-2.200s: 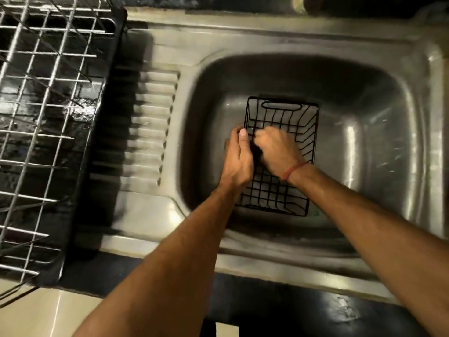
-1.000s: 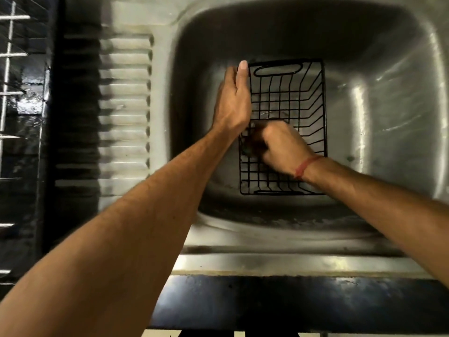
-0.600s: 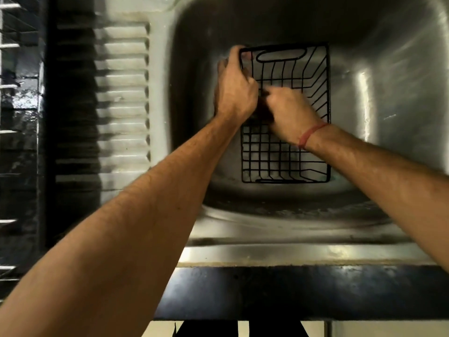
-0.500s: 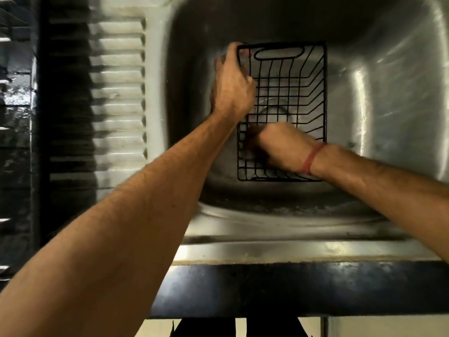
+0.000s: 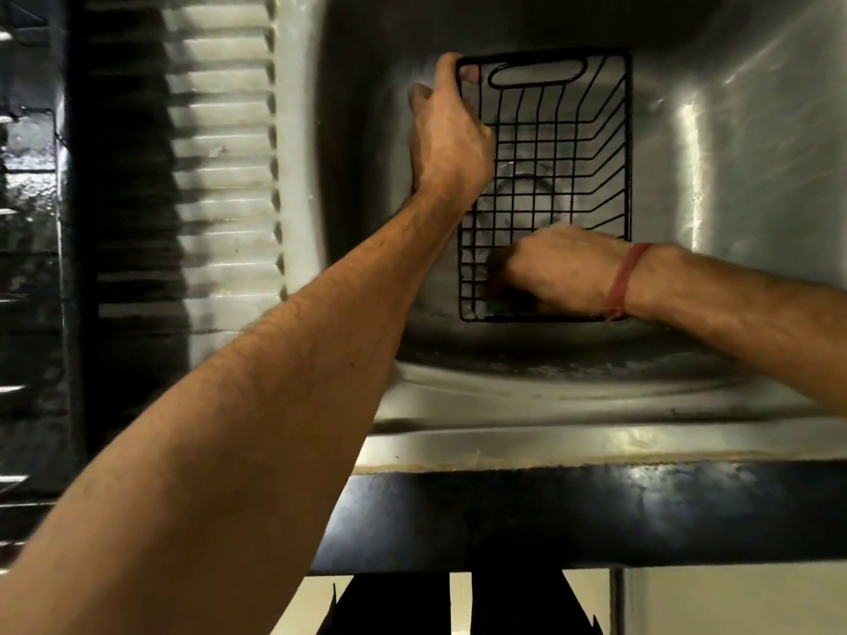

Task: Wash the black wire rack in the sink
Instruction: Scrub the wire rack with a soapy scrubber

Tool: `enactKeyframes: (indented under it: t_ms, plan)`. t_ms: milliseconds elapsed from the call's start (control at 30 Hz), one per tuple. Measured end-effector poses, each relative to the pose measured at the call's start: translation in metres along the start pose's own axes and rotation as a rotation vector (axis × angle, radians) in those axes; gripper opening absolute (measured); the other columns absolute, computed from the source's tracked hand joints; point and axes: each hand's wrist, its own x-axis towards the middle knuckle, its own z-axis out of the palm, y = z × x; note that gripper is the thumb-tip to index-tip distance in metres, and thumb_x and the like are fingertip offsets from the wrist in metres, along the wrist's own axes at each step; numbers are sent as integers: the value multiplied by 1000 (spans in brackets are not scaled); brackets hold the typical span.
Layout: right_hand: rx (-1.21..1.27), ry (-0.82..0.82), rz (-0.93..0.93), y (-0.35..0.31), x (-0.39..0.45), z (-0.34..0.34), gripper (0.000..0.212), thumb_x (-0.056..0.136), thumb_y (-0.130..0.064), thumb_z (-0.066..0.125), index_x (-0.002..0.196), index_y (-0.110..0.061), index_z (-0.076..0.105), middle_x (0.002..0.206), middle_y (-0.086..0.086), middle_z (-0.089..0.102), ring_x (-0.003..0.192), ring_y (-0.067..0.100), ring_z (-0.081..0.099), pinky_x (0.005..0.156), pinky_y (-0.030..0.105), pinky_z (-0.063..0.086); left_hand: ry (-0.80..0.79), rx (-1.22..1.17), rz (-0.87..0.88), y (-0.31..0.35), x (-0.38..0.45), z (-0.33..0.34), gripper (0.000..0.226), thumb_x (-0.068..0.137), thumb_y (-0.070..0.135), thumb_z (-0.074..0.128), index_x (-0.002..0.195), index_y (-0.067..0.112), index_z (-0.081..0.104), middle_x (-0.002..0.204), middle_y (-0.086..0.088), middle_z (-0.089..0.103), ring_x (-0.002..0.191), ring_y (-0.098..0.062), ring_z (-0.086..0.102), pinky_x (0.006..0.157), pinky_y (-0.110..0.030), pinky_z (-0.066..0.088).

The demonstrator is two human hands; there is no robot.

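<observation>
1. Black wire rack (image 5: 573, 144): down in the basin of the steel sink (image 5: 742, 185), roughly mid-basin, open side up, long axis running from the near wall toward the far wall.
2. Oval handle slot (image 5: 537, 74) at the rack's far end; grid floor showing the round drain (image 5: 527, 199) through the wires.
3. Left hand (image 5: 447, 135): at the rack's far-left corner, fingers curled over the top rim wire, one fingertip visible inside the frame just left of the handle slot; gripping the rack.
4. Right hand (image 5: 557, 268): inside the rack at its near end, low against the grid floor, fingers curled downward and closed round something dark at the near-left corner; too shadowed and blurred to name.
5. Red band (image 5: 623, 279) around the right wrist, lying over the rack's near-right corner.
6. Ribbed draining board (image 5: 220, 167) left of the basin, partly in shadow.
7. Wet black counter (image 5: 27, 208) and a few bright wires of another rack at the far left edge of view.
8. Sink's near rim (image 5: 596, 444) bright steel, with a dark counter edge (image 5: 596, 515) in front of it.
9. Both forearms reaching in from the near side, left from the lower left, right from the right edge.
</observation>
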Motion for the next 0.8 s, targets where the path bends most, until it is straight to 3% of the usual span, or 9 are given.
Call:
enactKeyframes:
  t_ms: [100,200,267,333,400,467,533,633,800]
  plan:
    - [-74,139,200,19,8,-13,22,93,-19,72,114,-15,66,102,6,61,99,26,66,83,35,54,60,57,44,0,0,1,56,100,1,55,152,18,50,128,-5,54,91,-7,53,77,-13,53]
    - [-19,335,358,24,25,-18,24,93,-11,70,117,-9,65,112,14,63,101,35,66,87,46,58,26,62,26,4,-3,3,62,101,1,59,158,23,44,137,-6,46,82,-6,54,64,-7,50]
    - [73,289,259,13,26,-9,24,99,-13,64,123,-16,65,116,9,65,102,28,67,88,40,59,14,36,22,4,-3,4,64,101,1,61,158,26,43,133,-2,45,79,-6,54,60,-8,50]
    - [144,133,77,-1,13,0,25,103,-25,61,127,-25,65,116,1,66,105,20,67,91,33,57,13,-18,-15,3,-4,3,61,102,2,62,157,22,44,124,0,47,77,-7,53,61,-10,51]
    - [91,23,-13,-2,-3,1,28,99,-29,66,127,-29,65,115,-3,67,106,18,68,90,30,55,14,-5,-17,2,-5,3,63,100,-1,63,157,20,44,128,-3,47,77,-8,54,60,-10,52]
    - [-22,46,79,11,-4,-2,35,93,-26,74,126,-25,65,113,0,66,105,20,68,87,29,54,11,68,31,2,-5,3,68,99,-1,65,158,24,44,137,-4,44,79,-8,55,60,-4,49]
    - [-49,183,220,21,5,-2,39,91,-22,76,128,-17,64,118,8,64,106,26,67,89,35,56,17,76,21,4,-6,3,69,99,1,67,158,25,44,139,-4,43,79,-8,54,59,-2,47]
    - [140,314,182,8,23,5,34,95,-21,72,128,-19,63,121,6,64,107,24,67,87,32,55,23,103,23,4,-5,4,70,99,5,71,159,27,43,144,-6,44,77,-6,53,57,-2,47]
    - [68,34,18,6,2,15,32,94,-33,73,125,-30,64,113,-5,67,100,16,68,85,29,58,19,109,28,3,-4,5,69,99,1,68,159,25,43,146,-9,45,75,-7,55,57,-1,46]
